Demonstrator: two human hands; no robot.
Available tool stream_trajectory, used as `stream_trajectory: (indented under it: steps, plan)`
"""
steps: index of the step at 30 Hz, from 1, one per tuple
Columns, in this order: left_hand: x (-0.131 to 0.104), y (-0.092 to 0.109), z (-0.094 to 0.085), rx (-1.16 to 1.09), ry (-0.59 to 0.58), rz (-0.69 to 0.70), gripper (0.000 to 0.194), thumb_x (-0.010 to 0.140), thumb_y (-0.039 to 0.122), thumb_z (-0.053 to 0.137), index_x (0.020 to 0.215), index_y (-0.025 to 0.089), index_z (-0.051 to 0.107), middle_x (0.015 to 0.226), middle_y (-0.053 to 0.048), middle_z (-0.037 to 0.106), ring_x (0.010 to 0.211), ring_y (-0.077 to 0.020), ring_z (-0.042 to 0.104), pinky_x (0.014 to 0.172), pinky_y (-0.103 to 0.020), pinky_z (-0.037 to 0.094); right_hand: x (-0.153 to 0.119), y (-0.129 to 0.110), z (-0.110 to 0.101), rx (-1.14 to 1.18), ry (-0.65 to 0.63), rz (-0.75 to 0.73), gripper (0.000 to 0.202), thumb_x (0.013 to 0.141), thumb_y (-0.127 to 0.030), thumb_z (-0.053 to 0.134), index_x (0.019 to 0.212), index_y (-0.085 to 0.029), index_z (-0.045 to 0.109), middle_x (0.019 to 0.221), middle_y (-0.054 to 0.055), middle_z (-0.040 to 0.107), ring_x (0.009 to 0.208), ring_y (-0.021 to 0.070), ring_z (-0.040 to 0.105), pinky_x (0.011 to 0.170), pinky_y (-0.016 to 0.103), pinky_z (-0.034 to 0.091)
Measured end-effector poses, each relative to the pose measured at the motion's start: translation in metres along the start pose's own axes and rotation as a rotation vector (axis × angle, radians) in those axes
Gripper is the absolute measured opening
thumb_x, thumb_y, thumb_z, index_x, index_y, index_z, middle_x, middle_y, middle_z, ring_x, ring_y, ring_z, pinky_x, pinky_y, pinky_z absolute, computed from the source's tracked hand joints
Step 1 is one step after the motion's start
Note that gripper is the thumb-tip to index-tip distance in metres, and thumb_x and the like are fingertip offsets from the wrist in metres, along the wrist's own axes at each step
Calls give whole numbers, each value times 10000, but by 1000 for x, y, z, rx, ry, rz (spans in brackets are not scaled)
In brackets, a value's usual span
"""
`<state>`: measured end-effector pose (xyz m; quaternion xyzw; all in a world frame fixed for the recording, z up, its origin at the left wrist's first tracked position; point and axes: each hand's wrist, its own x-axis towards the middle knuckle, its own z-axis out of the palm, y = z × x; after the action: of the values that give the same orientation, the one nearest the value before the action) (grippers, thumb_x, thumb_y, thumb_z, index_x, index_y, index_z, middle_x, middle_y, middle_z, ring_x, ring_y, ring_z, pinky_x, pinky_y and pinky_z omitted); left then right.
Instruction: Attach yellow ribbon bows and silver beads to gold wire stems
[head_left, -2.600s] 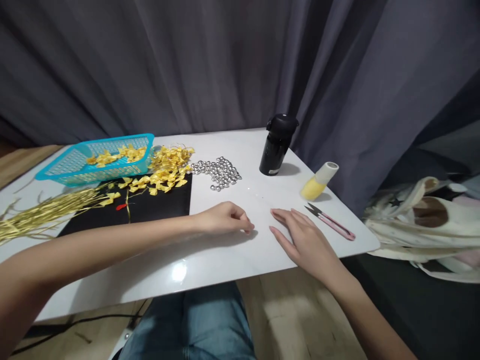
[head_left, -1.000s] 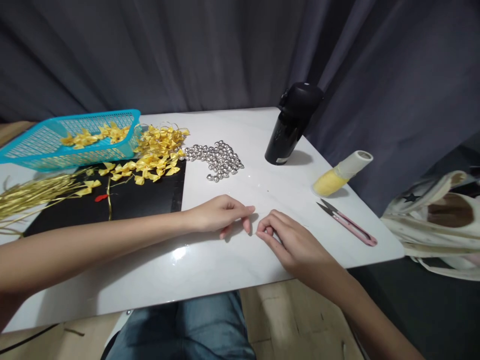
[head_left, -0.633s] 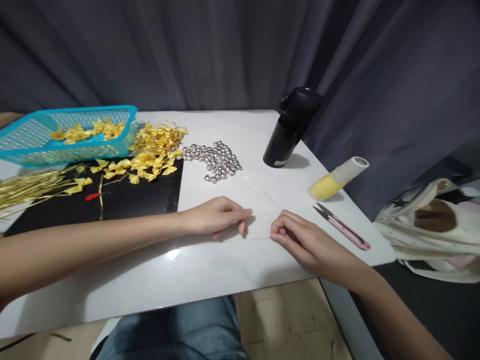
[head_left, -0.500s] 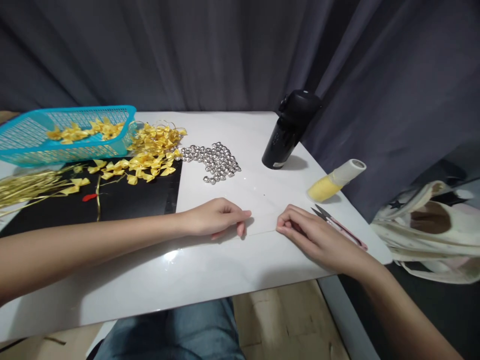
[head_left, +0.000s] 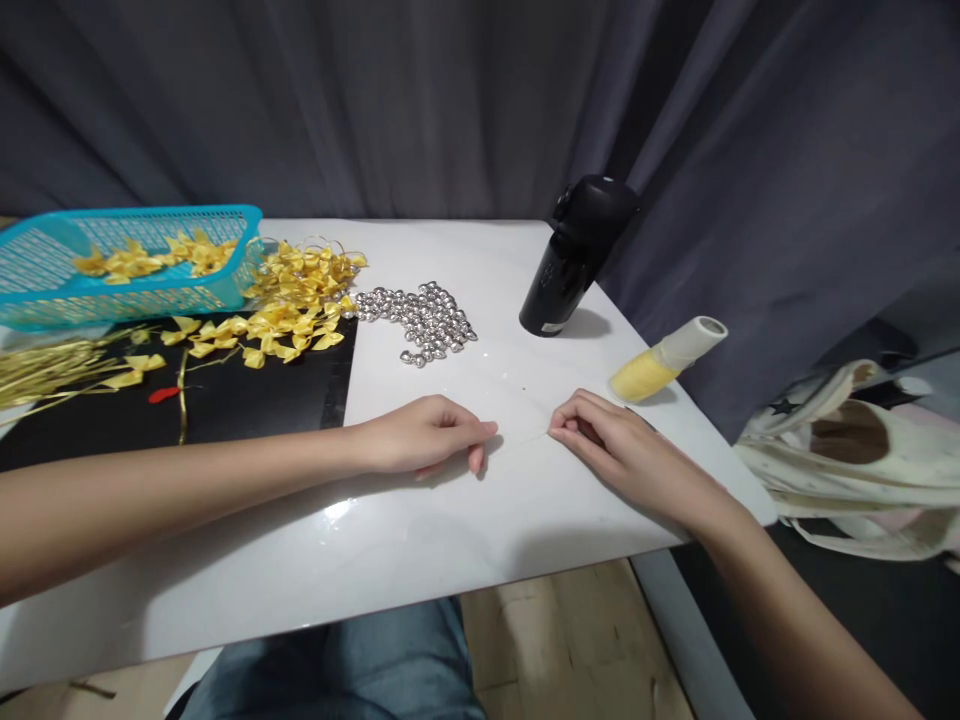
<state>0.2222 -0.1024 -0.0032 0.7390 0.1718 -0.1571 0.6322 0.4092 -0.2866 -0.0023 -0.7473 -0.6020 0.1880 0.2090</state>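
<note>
A thin pale thread (head_left: pixel 517 441) runs between my two hands just above the white table (head_left: pixel 420 540). My left hand (head_left: pixel 435 436) pinches it, thumb over curled fingers. Thumb and forefinger of my right hand (head_left: pixel 607 440) are closed on its other end. Beyond my left hand lies a pile of silver heart-shaped beads (head_left: pixel 435 320). The spool of yellow thread (head_left: pixel 649 372) leans behind my right hand, which covers nearly all of the scissors.
A blue basket (head_left: pixel 135 305) with yellow bows stands at the back left. Yellow bows (head_left: pixel 300 280) and gold stems (head_left: pixel 52 370) lie by a black mat (head_left: pixel 247 405). A black bottle (head_left: pixel 574 260) is at the back right, a cloth bag (head_left: pixel 885 460) beyond the table.
My right hand has moved slightly up and away from me and now covers most of the scissors. The thread slopes more. My left hand has barely moved.
</note>
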Motion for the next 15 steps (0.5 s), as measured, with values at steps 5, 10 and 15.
stream_trajectory:
  steps: [5,10,15]
  plan:
    - [-1,2,0,5,2,-1,501,927,565,467,720,145,645,371,68,392,317,-60,314,393,-201,219,-2,5,-5,117,46,60,214,977,-412,476,1007,-228,582,773,1,559,678,168,516,607,287,403]
    - [-2,3,0,9,-3,3,500,931,559,466,718,142,641,363,66,383,321,-63,312,398,-201,213,-2,8,-8,164,44,69,222,970,-400,485,955,-213,603,779,13,586,674,164,513,592,279,400]
    - [-1,2,1,3,-5,15,509,928,574,459,732,143,645,359,71,367,321,-63,302,393,-198,206,2,7,-7,117,17,42,229,990,-382,454,918,-215,594,825,23,621,707,170,542,637,291,425]
